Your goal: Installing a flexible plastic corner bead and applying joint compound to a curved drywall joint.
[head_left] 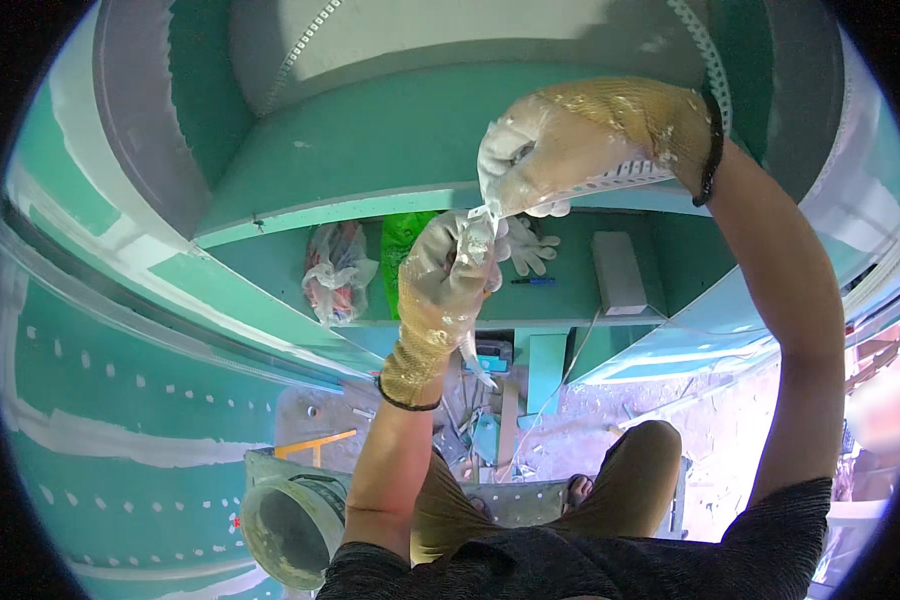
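Head view | your left hand [438, 275] pinches the white perforated strip [620, 178] | your right hand [580, 130] grasps it too | strip: before the shelf edge [350, 212] | best keep tension gentle, lest it kink

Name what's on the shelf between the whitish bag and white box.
Head view: a green bag, white glove and slim blue item; the left hand hides part.
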Demonstrator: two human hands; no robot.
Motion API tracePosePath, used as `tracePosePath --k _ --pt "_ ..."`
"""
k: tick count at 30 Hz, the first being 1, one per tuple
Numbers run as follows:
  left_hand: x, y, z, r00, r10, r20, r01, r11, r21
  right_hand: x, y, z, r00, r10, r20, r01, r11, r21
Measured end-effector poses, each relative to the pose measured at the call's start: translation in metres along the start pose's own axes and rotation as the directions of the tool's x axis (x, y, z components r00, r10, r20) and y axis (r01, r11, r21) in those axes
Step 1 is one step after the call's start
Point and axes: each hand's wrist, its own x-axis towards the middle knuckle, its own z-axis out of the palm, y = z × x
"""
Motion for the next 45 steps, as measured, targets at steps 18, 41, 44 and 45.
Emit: tracePosePath --k 18,41,44,45 --pt "0.001 -0.019 -0.016 0.893 0.422 0.157 -0.41 0.618 0.671 0.02 -0.018 0.014 0.962 0.264 0.068 -0.225 0.908 -0.353" --pt "0.021 -0.018 -0.032 0.501 0.756 0.422 -0.76 0.151 0.632 0.015 -0.033 0.014 0.905 0.405 0.128 -0.389 0.912 -0.133" --pt "0.017 -0.025 -0.034 0.464 0.799 0.383 -0.747 0.12 0.654 0.014 -0.037 0.02 0.944 0.331 0.0 -0.312 0.888 -0.339" --pt "0.015 -0.025 -0.035 0.44 0.823 0.359 -0.732 0.097 0.674 0.012 -0.04 0.022 0.946 0.322 -0.049 -0.319 0.89 -0.327"
